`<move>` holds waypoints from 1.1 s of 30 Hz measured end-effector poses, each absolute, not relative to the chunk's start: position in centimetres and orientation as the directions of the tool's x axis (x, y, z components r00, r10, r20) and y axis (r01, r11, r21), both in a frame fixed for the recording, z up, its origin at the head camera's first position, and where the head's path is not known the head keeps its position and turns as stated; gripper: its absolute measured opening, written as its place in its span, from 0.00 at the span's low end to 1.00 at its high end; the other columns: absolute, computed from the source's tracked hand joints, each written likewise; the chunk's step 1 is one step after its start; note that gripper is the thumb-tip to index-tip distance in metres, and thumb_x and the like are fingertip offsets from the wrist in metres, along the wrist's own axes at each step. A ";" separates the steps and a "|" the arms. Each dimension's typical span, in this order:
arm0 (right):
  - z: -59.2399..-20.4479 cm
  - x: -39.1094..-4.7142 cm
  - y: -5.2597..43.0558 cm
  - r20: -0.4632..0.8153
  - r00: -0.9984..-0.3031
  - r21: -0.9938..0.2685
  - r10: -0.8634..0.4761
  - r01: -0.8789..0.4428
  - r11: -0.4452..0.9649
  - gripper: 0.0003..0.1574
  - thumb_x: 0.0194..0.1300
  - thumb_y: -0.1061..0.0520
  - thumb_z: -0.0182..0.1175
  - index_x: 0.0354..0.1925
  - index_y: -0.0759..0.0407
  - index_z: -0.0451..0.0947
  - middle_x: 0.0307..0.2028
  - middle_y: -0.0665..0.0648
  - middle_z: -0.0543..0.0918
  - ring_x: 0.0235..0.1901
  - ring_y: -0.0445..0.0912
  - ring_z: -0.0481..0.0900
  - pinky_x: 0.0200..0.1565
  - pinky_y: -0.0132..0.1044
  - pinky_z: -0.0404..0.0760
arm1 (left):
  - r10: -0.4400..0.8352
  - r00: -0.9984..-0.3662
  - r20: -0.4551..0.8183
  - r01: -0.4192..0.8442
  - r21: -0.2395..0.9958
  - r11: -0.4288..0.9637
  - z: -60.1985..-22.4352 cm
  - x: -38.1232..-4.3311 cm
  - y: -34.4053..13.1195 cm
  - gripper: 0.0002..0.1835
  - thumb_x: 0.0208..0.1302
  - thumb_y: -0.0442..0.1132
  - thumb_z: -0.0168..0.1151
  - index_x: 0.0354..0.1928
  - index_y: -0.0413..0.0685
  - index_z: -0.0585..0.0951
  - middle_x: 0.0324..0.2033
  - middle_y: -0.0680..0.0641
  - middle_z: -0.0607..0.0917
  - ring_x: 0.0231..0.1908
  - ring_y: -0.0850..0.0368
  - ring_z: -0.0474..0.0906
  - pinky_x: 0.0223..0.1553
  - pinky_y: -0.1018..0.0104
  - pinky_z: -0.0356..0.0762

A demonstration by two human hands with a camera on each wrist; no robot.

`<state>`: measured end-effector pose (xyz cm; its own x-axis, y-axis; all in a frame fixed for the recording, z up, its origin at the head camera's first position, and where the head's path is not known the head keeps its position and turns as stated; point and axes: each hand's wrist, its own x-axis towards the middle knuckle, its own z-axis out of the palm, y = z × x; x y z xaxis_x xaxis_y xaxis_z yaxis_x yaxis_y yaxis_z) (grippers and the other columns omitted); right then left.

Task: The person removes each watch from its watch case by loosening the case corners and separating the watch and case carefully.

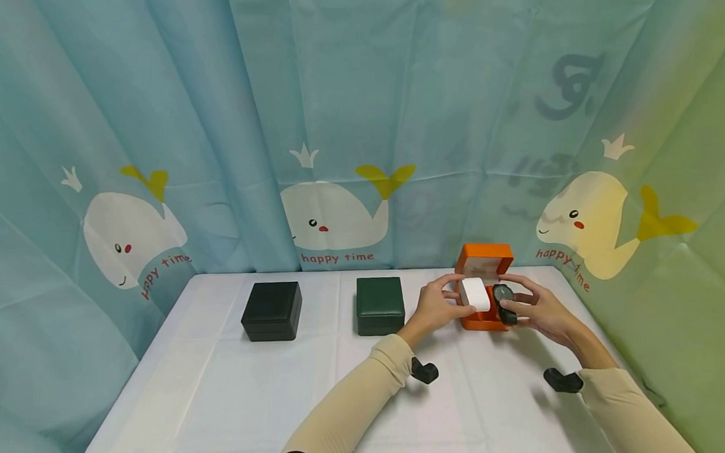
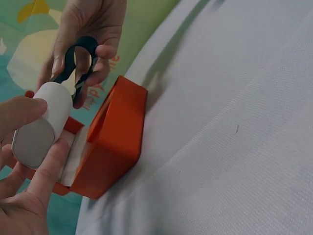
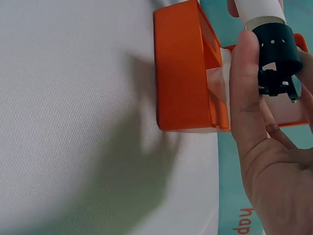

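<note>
My left hand (image 1: pixel 438 304) grips a white watch cushion (image 1: pixel 475 294) between thumb and fingers, above the orange watch box (image 1: pixel 485 322). In my right hand (image 1: pixel 539 306) is a dark-strapped watch (image 1: pixel 504 303), its strap bent into a loop. The cushion's end sits right at the strap (image 3: pixel 279 49) in the right wrist view. Under both hands the orange box stands with its lid (image 1: pixel 487 252) raised, showing a pale lining. The left wrist view shows the cushion's flat grey end (image 2: pixel 34 142) and the looped watch strap (image 2: pixel 88 44) beyond it.
A closed green box (image 1: pixel 380 307) stands left of the orange one, close to my left forearm. Farther left is a closed black box (image 1: pixel 272 311). All are on a white-covered table (image 1: pixel 260 403), with a whale-print curtain (image 1: pixel 342 119) behind it.
</note>
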<state>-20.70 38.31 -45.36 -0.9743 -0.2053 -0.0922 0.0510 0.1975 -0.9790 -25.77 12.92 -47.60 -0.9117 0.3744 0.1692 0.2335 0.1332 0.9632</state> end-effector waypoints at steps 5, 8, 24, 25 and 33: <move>-45.8 -20.7 38.4 -0.087 -0.972 -0.979 -0.219 0.042 0.200 0.37 0.76 0.59 0.60 0.75 0.56 0.56 0.52 0.63 0.79 0.44 0.49 0.84 0.44 0.52 0.86 | 0.378 -0.911 0.165 0.235 0.961 0.148 -47.7 -25.6 12.9 0.34 0.51 0.33 0.82 0.62 0.54 0.82 0.52 0.46 0.83 0.48 0.47 0.87 0.37 0.73 0.81; -46.0 -20.7 38.5 -0.091 -0.971 -0.980 -0.220 0.047 0.194 0.33 0.75 0.59 0.61 0.71 0.58 0.60 0.55 0.64 0.77 0.46 0.49 0.83 0.45 0.54 0.86 | 0.381 -0.909 0.168 0.239 0.960 0.147 -47.7 -25.6 12.9 0.34 0.51 0.33 0.82 0.62 0.54 0.82 0.52 0.48 0.83 0.48 0.47 0.86 0.38 0.73 0.81; -45.3 -20.7 38.5 -0.128 -0.966 -0.984 -0.223 0.097 0.147 0.40 0.72 0.64 0.63 0.76 0.64 0.57 0.64 0.76 0.62 0.51 0.49 0.80 0.51 0.58 0.83 | 0.372 -0.911 0.177 0.245 0.959 0.144 -47.9 -25.9 12.9 0.33 0.50 0.32 0.82 0.61 0.54 0.83 0.52 0.44 0.83 0.47 0.48 0.87 0.38 0.73 0.81; -45.3 -20.7 38.5 -0.129 -0.966 -0.985 -0.226 0.097 0.146 0.41 0.72 0.65 0.63 0.76 0.65 0.57 0.64 0.76 0.62 0.51 0.49 0.80 0.51 0.59 0.82 | 0.372 -0.912 0.176 0.243 0.959 0.142 -47.9 -25.9 12.9 0.33 0.50 0.32 0.82 0.61 0.54 0.83 0.52 0.44 0.83 0.47 0.48 0.87 0.38 0.73 0.81; -45.3 -20.4 38.5 -0.103 -0.969 -0.982 -0.225 0.064 0.175 0.46 0.71 0.64 0.65 0.78 0.63 0.54 0.65 0.77 0.62 0.49 0.49 0.83 0.49 0.57 0.84 | 0.380 -0.909 0.172 0.237 0.963 0.131 -47.7 -25.8 12.9 0.33 0.51 0.31 0.82 0.61 0.56 0.83 0.54 0.44 0.82 0.48 0.48 0.87 0.38 0.72 0.81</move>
<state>-20.36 38.55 -45.31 -0.9688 -0.2253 -0.1032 0.0639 0.1753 -0.9824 -25.81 12.86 -47.68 -0.9090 0.3795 0.1724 0.2372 0.1307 0.9626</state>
